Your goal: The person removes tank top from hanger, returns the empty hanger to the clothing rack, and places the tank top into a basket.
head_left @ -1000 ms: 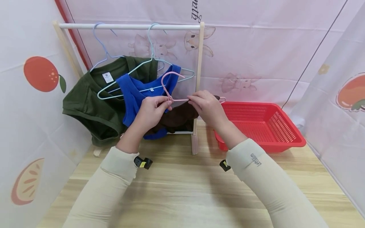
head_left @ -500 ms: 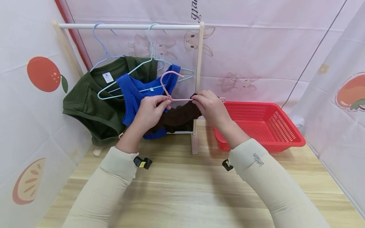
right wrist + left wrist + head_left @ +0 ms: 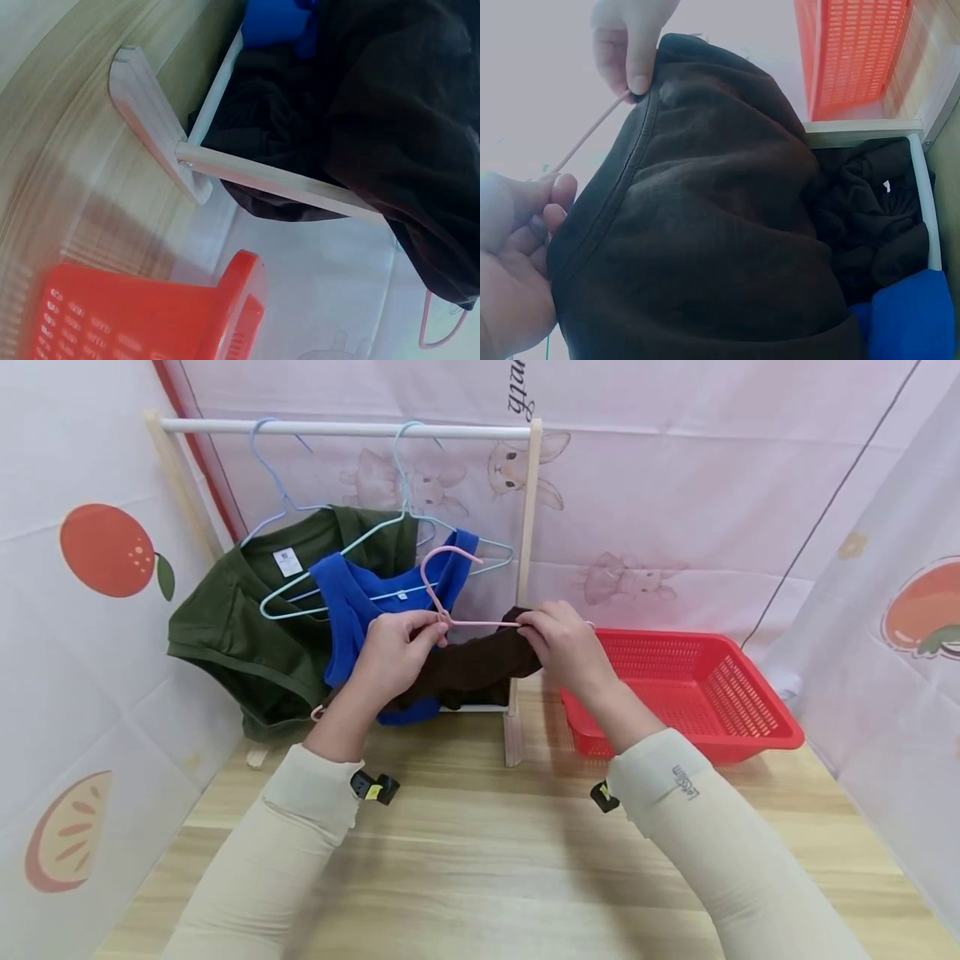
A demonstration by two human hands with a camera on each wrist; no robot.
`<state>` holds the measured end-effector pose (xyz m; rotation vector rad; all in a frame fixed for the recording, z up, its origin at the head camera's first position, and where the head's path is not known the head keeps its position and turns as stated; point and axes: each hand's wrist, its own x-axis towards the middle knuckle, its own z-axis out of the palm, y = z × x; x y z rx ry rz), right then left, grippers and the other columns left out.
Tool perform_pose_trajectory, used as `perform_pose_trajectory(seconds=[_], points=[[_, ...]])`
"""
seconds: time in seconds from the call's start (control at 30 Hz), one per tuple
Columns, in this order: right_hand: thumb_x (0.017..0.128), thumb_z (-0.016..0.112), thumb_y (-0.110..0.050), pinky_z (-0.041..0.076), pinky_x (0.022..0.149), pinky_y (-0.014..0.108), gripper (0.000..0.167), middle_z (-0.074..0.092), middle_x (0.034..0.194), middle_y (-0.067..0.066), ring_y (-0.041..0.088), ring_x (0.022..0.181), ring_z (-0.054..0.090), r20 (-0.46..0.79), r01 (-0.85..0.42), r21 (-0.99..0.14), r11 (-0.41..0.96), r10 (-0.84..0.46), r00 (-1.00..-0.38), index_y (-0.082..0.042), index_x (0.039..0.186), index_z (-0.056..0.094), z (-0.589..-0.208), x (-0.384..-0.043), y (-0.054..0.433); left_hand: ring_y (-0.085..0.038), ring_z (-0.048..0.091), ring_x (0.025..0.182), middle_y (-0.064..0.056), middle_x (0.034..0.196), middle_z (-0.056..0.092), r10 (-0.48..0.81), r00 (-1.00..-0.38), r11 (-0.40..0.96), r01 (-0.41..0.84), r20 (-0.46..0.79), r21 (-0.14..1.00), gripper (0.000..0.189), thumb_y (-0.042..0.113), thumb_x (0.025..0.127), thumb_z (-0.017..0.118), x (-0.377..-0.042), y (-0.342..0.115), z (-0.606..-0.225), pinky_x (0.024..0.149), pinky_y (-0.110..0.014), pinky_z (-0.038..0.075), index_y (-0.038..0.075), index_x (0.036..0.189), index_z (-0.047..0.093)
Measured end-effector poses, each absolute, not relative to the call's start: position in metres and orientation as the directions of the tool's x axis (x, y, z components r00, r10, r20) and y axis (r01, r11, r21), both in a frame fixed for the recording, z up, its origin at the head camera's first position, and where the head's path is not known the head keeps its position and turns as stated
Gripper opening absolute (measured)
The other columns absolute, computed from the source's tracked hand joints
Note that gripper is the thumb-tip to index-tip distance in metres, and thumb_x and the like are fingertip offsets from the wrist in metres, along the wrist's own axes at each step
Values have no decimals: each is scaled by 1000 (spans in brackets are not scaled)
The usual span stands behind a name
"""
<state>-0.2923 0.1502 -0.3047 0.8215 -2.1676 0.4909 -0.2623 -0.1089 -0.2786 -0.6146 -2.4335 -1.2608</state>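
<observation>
My left hand [image 3: 397, 647] pinches a pink clothes hanger [image 3: 487, 624] at the base of its hook, in front of the clothes rack. On the hanger's arm my right hand [image 3: 566, 639] pinches the edge of a dark brown garment [image 3: 480, 662] between thumb and fingers. The garment hangs below both hands. In the left wrist view, its stitched edge slopes between the left hand [image 3: 514, 255] and the right hand [image 3: 634, 37]. A pink hanger end [image 3: 426, 322] pokes out past the cloth in the right wrist view.
Behind the hands stands the rack [image 3: 345, 430], carrying a dark green garment [image 3: 247, 618] and a blue garment [image 3: 352, 610] on hangers. Dark cloth [image 3: 870, 217] lies low within the frame. A red basket [image 3: 678, 739] sits to the right on the wooden table [image 3: 480, 860].
My right hand has slid a little to the right along the hanger, and the brown cloth has shifted and stretched beside it. The left hand keeps its place at the hook's base.
</observation>
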Motion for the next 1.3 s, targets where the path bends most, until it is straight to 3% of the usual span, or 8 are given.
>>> perform_pose_trajectory(seconds=[0.3,0.53,0.77,1.1,1.3], points=[[91,70,-10,54,85,37,18,68,97,11,27,93,60,769,-667,-69,741,-387,-509,-3,107,71,-307,-293,161,-19,66,92,-9,101,72,225,-851,530,515,474,673,26,23,99,60,-263,-110,-279,83,-35,58,7,117,70],[91,69,-8,55,82,38,17,67,94,12,28,89,60,783,-659,0,752,-410,-468,-1,106,71,-307,-296,164,-19,64,86,-7,98,71,213,-859,534,501,465,681,25,23,99,59,-262,-109,-278,75,-33,58,8,116,70],[91,69,-8,55,80,38,18,66,95,12,28,89,60,775,-644,76,761,-452,-442,-1,108,71,-307,-300,170,-19,63,86,-7,95,70,209,-833,531,536,512,656,25,23,99,59,-262,-106,-278,82,-34,57,8,115,71],[90,70,-6,55,81,38,14,64,95,13,28,89,59,766,-619,97,779,-455,-454,0,102,72,-309,-302,175,-18,64,87,-8,97,71,197,-821,524,550,535,650,24,22,99,59,-261,-106,-278,83,-35,57,8,115,71],[89,69,-4,56,82,37,14,64,97,12,28,92,59,749,-596,73,799,-438,-496,0,102,72,-311,-301,178,-19,64,87,-8,96,71,190,-826,515,544,530,663,25,22,99,59,-260,-108,-279,84,-35,57,7,115,71]])
